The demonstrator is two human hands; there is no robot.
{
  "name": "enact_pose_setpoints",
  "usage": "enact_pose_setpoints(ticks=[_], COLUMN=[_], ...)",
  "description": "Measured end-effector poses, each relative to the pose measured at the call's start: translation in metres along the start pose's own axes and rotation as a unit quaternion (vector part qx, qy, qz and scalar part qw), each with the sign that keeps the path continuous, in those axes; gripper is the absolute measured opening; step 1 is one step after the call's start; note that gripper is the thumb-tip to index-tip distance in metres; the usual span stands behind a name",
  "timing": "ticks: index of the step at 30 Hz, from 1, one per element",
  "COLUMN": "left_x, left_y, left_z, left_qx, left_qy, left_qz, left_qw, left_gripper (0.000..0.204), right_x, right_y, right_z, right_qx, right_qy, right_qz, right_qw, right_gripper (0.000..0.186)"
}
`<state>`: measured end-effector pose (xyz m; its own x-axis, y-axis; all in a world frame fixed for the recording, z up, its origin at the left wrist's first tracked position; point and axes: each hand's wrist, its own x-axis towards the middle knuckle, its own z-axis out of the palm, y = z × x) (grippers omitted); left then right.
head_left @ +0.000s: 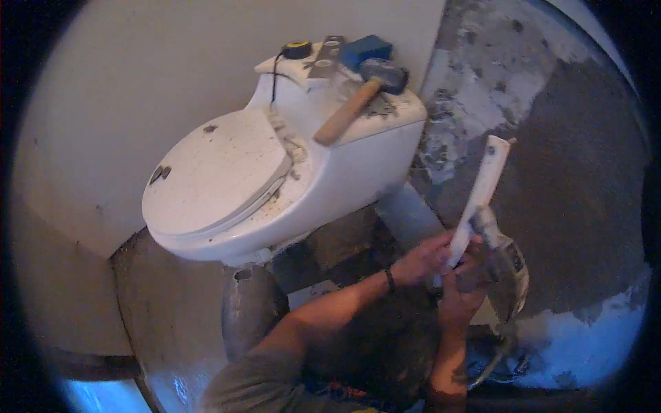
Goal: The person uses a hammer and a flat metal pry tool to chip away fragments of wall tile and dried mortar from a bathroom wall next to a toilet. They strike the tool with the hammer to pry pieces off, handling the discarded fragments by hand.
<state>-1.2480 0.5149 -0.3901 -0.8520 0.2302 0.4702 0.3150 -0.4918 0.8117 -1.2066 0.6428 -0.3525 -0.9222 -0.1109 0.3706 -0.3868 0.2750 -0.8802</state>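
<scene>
My left hand (421,261), with a dark band on the wrist, is closed around the lower end of a long, narrow white strip (483,182). The strip slants up and to the right, and a small hole shows near its top. My right hand (463,299) is closed just below and right of the left one. Beside it is a worn, pale corded power tool (515,268), its kind unclear, with a cord hanging toward the floor. The strip and the left hand partly cover the right fingers, so their exact grip is hidden.
A white toilet (372,162) with a dusty closed lid (220,179) stands to the left. On its tank lie a wooden-handled hammer (351,110), a blue block (365,49), a flat metal tool (326,58) and a black-and-yellow tape measure (297,49). Patchy rough wall (475,82) rises behind.
</scene>
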Motion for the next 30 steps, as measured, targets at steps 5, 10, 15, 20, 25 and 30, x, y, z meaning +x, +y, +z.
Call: enact_pose_setpoints(ticks=[5, 10, 15, 20, 25, 30], left_x=[-0.005, -0.011, -0.009, -0.026, -0.053, -0.041], left_y=[0.033, 0.025, -0.022, -0.087, -0.126, -0.120], left_z=[0.010, -0.004, -0.032, -0.073, -0.093, -0.073], left_qx=[-0.033, -0.018, 0.084, 0.319, 0.433, 0.384], left_qy=[0.058, 0.096, 0.175, 0.296, 0.299, 0.310], left_qz=[-0.034, -0.065, 0.001, -0.146, -0.119, -0.133], left_qw=[0.997, 0.993, 0.981, 0.888, 0.842, 0.859], left_gripper=[0.046, 0.036, 0.038, 0.041, 0.054, 0.045], right_x=[0.000, -0.006, 0.015, 0.018, 0.018, 0.006], right_y=[0.006, -0.039, 0.018, 0.016, 0.034, 0.029], right_z=[0.017, 0.045, 0.020, 0.013, 0.010, -0.001], right_qx=[-0.035, -0.168, -0.018, -0.158, -0.088, -0.035], right_qy=[0.043, 0.045, 0.091, 0.196, 0.195, 0.185], right_qz=[0.035, 0.156, 0.021, -0.039, -0.006, 0.025], right_qw=[0.998, 0.972, 0.995, 0.967, 0.977, 0.982], right_gripper=[0.033, 0.033, 0.039, 0.028, 0.028, 0.025])
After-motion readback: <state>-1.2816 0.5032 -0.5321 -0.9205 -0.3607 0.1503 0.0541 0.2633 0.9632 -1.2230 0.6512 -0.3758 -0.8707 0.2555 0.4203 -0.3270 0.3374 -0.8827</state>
